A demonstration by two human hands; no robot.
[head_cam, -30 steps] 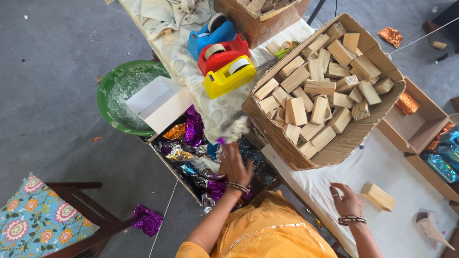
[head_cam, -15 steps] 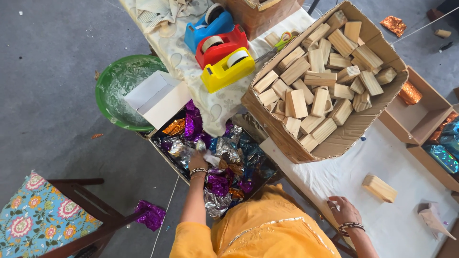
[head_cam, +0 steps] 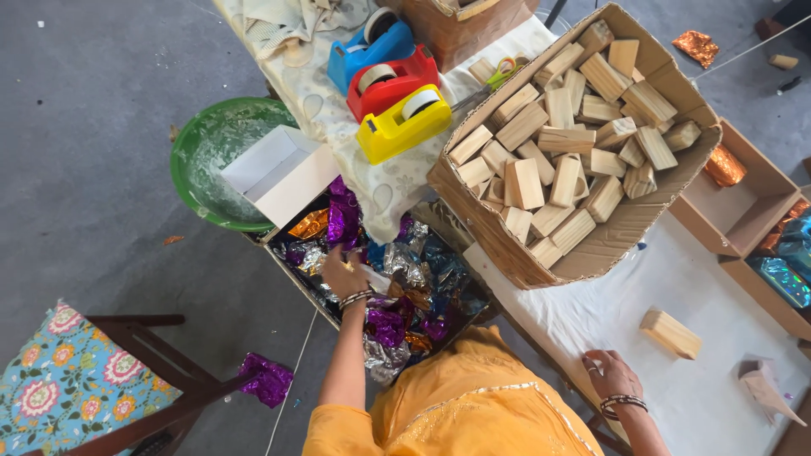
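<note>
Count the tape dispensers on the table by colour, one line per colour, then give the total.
Blue tape dispenser: 1
Red tape dispenser: 1
Yellow tape dispenser: 1
Total: 3

A person digs in a box of shiny paper

The left hand is down in the shiny foil scraps in a low box. The right hand lies flat on the white table, near one wooden block. A big cardboard box full of blocks sits close by.
</note>
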